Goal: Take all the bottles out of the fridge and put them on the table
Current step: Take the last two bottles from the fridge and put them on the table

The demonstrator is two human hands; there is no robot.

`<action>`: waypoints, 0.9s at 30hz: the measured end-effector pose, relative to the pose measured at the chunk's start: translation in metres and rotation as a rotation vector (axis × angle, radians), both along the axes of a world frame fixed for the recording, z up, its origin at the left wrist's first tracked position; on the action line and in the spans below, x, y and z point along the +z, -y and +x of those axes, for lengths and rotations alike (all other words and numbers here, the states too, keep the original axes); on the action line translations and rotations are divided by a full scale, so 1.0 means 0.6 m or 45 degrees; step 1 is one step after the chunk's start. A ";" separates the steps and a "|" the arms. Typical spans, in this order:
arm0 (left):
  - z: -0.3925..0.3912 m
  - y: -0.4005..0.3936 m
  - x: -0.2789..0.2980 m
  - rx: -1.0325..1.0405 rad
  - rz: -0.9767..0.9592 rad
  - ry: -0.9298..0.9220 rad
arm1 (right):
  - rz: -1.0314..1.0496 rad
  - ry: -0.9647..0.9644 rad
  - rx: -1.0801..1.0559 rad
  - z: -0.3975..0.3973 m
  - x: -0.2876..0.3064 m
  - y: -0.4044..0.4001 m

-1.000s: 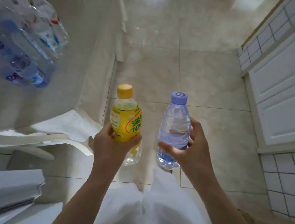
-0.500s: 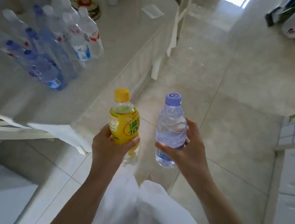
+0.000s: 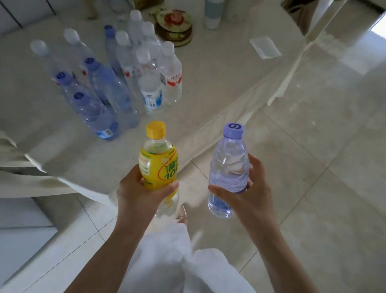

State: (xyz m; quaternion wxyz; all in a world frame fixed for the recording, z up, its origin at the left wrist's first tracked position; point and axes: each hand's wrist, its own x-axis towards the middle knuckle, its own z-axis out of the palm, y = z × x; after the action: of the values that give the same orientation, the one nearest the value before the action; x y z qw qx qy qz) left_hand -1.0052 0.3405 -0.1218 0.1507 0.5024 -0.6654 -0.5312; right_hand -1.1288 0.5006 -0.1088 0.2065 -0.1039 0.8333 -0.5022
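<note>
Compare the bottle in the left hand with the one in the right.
The yellow-capped bottle wears a bright yellow label; the purple-capped bottle is clear with a pale purple tint. The left hand holds the first, the right hand the second. Both are upright, capped and not yet on the table.

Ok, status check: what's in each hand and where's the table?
Left hand grips yellow bottle. Right hand grips purple-capped water bottle. Table ahead-left, bottle cluster standing on it. Near edge free, nothing blocking.
</note>
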 end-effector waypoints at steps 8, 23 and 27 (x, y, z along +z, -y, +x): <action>-0.100 0.124 -0.002 0.083 -0.072 0.018 | -0.074 0.038 0.073 -0.107 -0.010 0.158; -0.251 0.153 -0.060 0.490 -0.112 0.079 | -0.038 0.006 0.551 -0.313 -0.058 0.276; -0.292 0.143 -0.080 0.618 -0.110 0.039 | 0.012 -0.039 0.768 -0.370 -0.082 0.295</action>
State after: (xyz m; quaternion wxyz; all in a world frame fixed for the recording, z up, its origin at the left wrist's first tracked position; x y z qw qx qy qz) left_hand -1.1803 0.2545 -0.1698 0.2850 0.6486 -0.5496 -0.4428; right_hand -1.3509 0.3238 -0.1580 0.3342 -0.3534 0.7701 -0.4128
